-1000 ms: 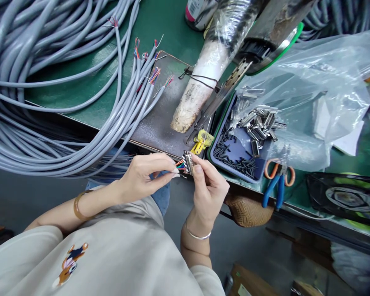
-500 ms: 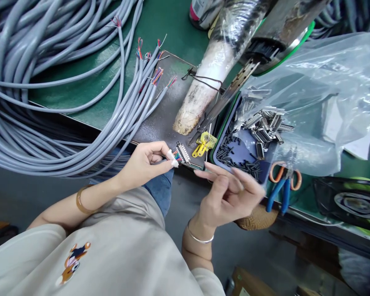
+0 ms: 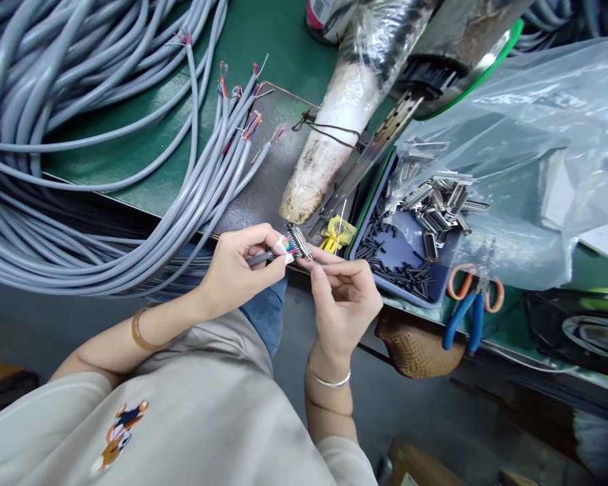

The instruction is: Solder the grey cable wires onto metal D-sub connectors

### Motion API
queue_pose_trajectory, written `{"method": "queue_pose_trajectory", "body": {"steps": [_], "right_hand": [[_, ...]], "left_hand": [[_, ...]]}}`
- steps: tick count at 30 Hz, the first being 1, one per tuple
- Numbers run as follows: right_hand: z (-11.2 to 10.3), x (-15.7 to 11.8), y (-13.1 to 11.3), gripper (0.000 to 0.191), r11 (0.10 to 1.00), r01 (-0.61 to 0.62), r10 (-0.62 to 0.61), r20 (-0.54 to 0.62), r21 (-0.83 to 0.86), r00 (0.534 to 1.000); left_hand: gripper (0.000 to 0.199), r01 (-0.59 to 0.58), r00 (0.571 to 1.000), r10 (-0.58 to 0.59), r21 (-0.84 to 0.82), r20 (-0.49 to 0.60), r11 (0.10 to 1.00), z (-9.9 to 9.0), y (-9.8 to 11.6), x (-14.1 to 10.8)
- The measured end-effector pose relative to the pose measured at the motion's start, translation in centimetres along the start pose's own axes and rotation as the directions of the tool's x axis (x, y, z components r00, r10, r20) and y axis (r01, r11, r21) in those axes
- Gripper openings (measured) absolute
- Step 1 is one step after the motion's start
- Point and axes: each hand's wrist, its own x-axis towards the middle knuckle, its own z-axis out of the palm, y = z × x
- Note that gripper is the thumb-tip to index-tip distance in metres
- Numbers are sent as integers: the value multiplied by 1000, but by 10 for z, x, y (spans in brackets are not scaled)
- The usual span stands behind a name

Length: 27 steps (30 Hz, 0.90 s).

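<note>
My left hand (image 3: 248,266) is closed around the end of a grey cable (image 3: 260,258), white wrapping on its thumb and fingertip. Coloured wires (image 3: 292,249) run from that end into a metal multi-pin connector (image 3: 300,241). Fingers of my right hand (image 3: 345,290) are bent against the connector's near end, the thumb pressed to the forefinger. Whether a small piece sits between them I cannot make out. Just beyond lie a yellow clip-like piece (image 3: 330,241) and the soldering iron's thin tip, beside a thick, dirty white wrapped roll (image 3: 317,162).
Grey cables (image 3: 177,223) with stripped ends cover the left. At right a blue tray (image 3: 438,287) holds black tubes (image 3: 400,273) and metal connectors (image 3: 438,209). Blue-handled pliers (image 3: 471,304) lie by a plastic bag (image 3: 527,223). A woven brown basket (image 3: 420,347) is below the bench edge.
My right hand has come left from beside the tray, its fingers closing in on the connector. My left hand stays nearly in place, with the connector turned slightly.
</note>
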Motion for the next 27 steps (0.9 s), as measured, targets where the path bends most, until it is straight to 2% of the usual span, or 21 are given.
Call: {"method": "queue_pose_trajectory", "body": {"steps": [10, 19, 27], "right_hand": [[-4, 7, -1, 18, 1000, 5, -4, 20, -17, 1000], [-5, 12, -2, 14, 998, 49, -50, 33, 32, 998], [-5, 16, 1, 13, 996, 58, -61, 38, 74, 997]], "left_hand": [[11, -10, 1000, 11, 54, -22, 998, 4, 3, 7], [20, -52, 997, 54, 38, -54, 998, 6, 5, 9], [19, -43, 999, 44, 46, -29, 998, 5, 6, 12]]}}
